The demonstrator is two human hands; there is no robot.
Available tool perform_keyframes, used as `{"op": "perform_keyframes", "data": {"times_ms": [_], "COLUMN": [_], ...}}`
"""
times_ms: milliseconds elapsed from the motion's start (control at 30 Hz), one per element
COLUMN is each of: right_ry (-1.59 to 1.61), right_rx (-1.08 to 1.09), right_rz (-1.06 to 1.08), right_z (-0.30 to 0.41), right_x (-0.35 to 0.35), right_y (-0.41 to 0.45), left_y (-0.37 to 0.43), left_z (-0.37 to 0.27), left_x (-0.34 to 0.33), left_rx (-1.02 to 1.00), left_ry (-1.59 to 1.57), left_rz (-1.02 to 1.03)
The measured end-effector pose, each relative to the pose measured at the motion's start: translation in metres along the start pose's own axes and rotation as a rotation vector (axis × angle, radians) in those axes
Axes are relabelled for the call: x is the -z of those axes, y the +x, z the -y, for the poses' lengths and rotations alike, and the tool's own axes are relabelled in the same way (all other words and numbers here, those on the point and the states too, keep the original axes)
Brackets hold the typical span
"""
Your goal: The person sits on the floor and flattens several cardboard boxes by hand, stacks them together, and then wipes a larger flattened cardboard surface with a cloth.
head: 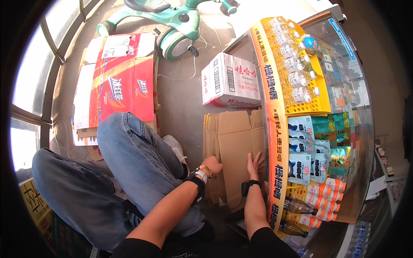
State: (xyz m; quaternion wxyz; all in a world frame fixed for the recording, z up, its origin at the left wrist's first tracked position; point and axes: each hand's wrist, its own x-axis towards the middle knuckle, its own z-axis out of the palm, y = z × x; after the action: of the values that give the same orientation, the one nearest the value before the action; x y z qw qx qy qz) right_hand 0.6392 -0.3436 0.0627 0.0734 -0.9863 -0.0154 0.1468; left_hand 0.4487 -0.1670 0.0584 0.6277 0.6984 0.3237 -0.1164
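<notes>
Several flattened brown cardboard boxes (236, 145) stand on edge against the front of the display counter. My left hand (213, 165) is curled at the left edge of the front sheet, with its fingertips hidden. Fingers spread, my right hand (255, 163) rests flat on that sheet's right side, close to the counter's orange printed strip (273, 122). A watch and a beaded bracelet (205, 171) circle my left wrist. A black band with a small device (247, 186) is on the right one.
A white Wahaha carton (230, 80) sits behind the flattened boxes. Left lies a stack of flattened red cartons (125, 87), beyond jeans-clad knees (129, 145). A green child's ride-on (174, 22) stands further back. Bottles (295, 79) and snack pouches (300, 167) line the yellow rack (322, 100).
</notes>
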Motion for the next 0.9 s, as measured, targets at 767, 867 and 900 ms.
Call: {"op": "perform_keyframes", "data": {"times_ms": [767,867,900], "right_ry": [-0.001,-0.162,-0.176], "right_rx": [0.416,0.245,0.243], "right_rz": [0.147,-0.251,-0.247], "right_z": [0.014,0.013,0.008], "right_x": [0.008,-0.017,-0.022], "right_y": [-0.049,-0.037,-0.032], "left_y": [0.123,0.149,0.161], "left_z": [-0.043,-0.041,-0.041], "left_x": [-0.081,-0.096,-0.103], "left_rx": [-0.24,-0.205,-0.174], "left_ry": [-1.25,-1.194,-1.125], "left_rz": [0.771,0.75,0.725]}}
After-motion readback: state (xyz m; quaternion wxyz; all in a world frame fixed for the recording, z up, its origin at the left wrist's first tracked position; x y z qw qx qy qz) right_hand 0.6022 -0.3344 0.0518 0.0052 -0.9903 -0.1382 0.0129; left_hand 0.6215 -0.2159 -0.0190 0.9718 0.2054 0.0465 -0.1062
